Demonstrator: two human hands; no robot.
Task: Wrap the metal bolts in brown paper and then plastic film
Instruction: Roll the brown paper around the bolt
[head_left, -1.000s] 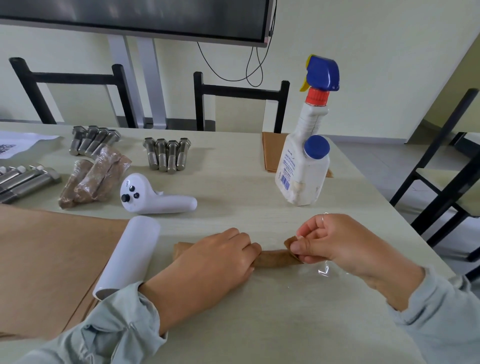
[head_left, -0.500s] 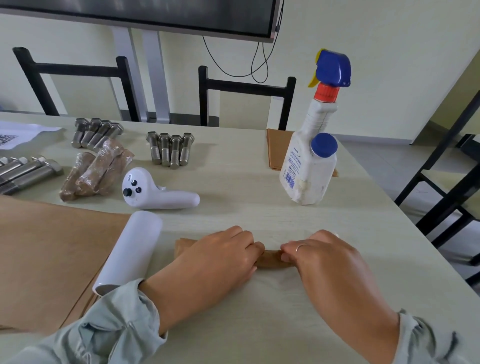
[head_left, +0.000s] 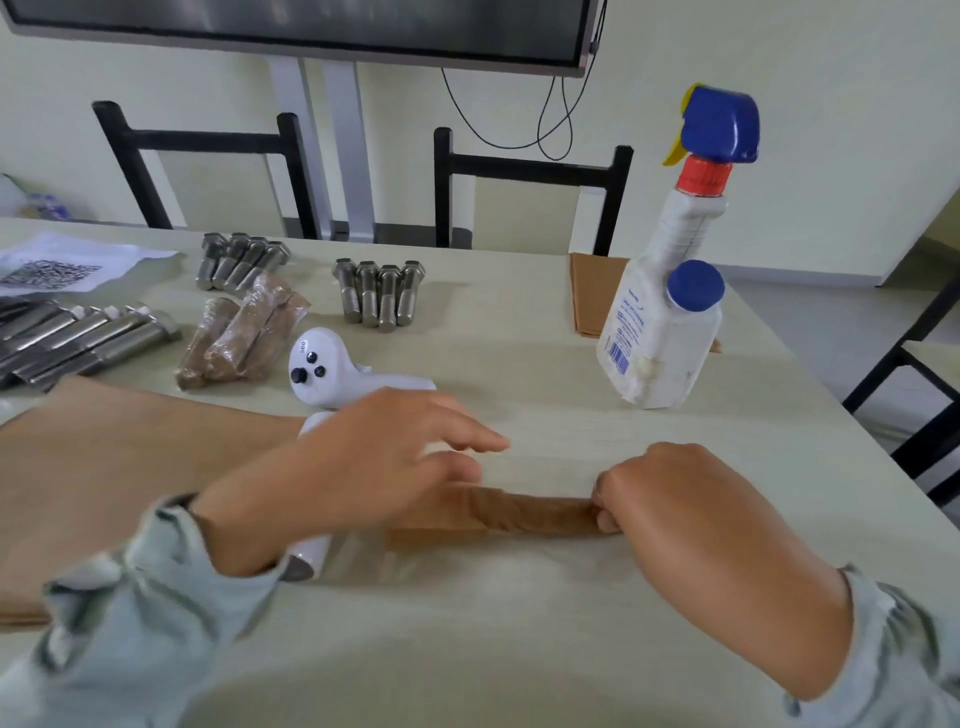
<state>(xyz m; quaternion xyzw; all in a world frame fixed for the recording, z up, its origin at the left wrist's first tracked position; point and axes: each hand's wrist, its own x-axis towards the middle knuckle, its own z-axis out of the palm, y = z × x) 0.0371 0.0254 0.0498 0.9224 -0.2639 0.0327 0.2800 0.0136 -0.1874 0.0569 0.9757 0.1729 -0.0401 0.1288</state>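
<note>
The right hand (head_left: 691, 514) has its fingers curled tight around one end of a slim brown-paper roll (head_left: 530, 514) — a bolt-shaped cylinder with fine twisted creases, lying crosswise on the table near its front edge. The left hand (head_left: 374, 467) is over the roll's other end with fingers loosely extended, the index reaching out straight; whether its lower fingers press on the paper is blurred and cannot be told. A faint sheen of clear plastic film (head_left: 363, 564) spreads on the table under and in front of the roll, by the white cylindrical film roll (head_left: 311, 556) that pokes out beneath the left wrist. Both forearms wear soft, pale grey-green sleeves (head_left: 130, 623). Left of the hands lies a flat, matte sheet of brown paper (head_left: 104, 467). Beyond it rest a smooth white plastic controller (head_left: 337, 371) with black buttons, a small heap of wrapped bolts (head_left: 244, 332) with a glossy skin, and three groups of bare steel bolts (head_left: 379, 293) with hexagonal heads and threaded shanks. To the right stands a white spray bottle (head_left: 670, 312) with blue trigger and red collar, more brown sheets (head_left: 589, 296) behind it. The table (head_left: 519, 649) is pale, with a faint wood grain.
</note>
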